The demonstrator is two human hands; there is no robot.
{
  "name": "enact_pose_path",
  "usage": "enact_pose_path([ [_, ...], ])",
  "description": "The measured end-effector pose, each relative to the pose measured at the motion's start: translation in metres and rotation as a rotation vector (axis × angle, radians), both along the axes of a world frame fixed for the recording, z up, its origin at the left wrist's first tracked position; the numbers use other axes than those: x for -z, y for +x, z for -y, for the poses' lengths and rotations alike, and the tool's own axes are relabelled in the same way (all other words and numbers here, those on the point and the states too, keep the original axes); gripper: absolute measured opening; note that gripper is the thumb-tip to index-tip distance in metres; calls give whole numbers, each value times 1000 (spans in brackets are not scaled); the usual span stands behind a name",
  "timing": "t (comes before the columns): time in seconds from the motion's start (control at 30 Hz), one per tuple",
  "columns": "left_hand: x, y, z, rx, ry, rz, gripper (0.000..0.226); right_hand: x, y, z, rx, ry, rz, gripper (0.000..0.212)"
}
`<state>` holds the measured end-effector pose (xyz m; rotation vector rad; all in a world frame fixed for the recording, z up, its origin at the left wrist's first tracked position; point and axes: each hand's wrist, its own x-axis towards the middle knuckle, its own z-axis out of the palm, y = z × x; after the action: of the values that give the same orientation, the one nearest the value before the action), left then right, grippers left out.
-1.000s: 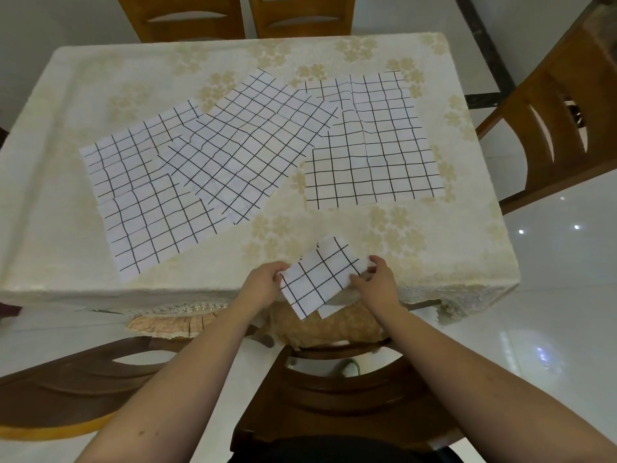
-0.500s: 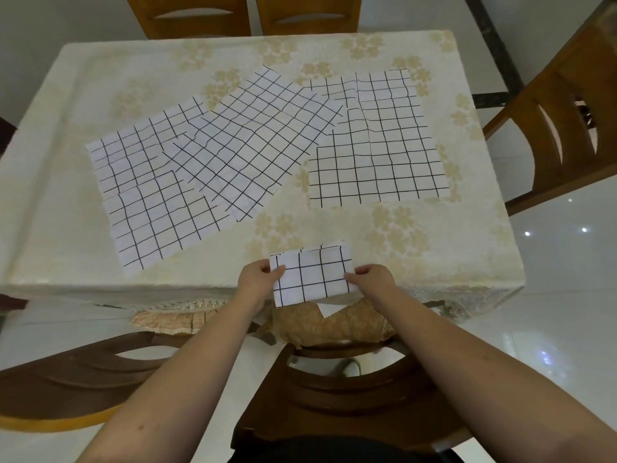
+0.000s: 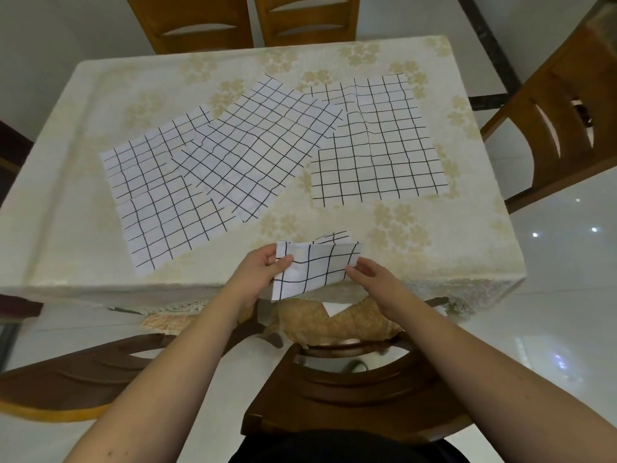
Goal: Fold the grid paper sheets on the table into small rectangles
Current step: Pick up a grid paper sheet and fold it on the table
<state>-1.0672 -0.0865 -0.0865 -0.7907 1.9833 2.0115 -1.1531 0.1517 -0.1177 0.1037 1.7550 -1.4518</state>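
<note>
Hands: left hand (image 3: 263,269) pinches the folded grid paper (image 3: 314,269) at its left edge, right hand (image 3: 370,277) pinches its right edge | paper held at the near table (image 3: 66,228) edge | beyond: three flat grid sheets (image 3: 253,152), overlapping | chairs (image 3: 564,118) around | no readable writing

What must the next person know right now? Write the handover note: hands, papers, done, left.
Left hand pinches the left edge of the folded sheet; right hand pinches its right edge, at the table's near edge.
Three unfolded grid sheets lie flat and overlapping: left sheet, middle sheet, right sheet.
Done: one sheet partly folded.
Left: finish it, then fold the other three.
</note>
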Motion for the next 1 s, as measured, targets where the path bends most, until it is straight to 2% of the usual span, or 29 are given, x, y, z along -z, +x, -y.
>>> enact_pose_path([
  [0.1, -8, 4, 0, 26, 49, 3, 27, -8, 10, -5, 13, -68, 0, 60],
  [0.2, -16, 10, -1, 80, 51, -13, 23, -10, 19, -9, 38, -101, 54, 42],
  [0.37, -30, 22, -9, 101, -96, -25, 12, -27, 46, -12, 104, -106, 109, 28],
  [0.43, -23, 26, -9, 46, -123, -30, 21, -31, 58, -13, 197, -79, 92, 31],
  [0.47, -22, 27, -8, 33, -159, -44, 36, -34, 65, -14, 228, -77, 92, 32],
  [0.53, -20, 29, -10, 25, -176, -32, 80, -40, 78, -16, 247, -76, 78, 30],
  [0.57, -18, 31, -11, 7, -160, -33, 84, -44, 86, -17, 249, -72, 67, 27],
  [0.67, -17, 34, -20, -5, -158, -18, 51, -51, 106, -23, 280, -34, 4, 22],
  [0.73, -20, 35, -29, 41, -109, 16, 46, -55, 116, -32, 348, -7, -57, 22],
  [0.83, -19, 34, -45, 193, -47, 94, 23, -62, 127, -52, 427, 39, -102, 25],
  [1.0, -14, 29, -79, 336, -69, 99, 26, -77, 140, -91, 527, 92, -164, 5],
])
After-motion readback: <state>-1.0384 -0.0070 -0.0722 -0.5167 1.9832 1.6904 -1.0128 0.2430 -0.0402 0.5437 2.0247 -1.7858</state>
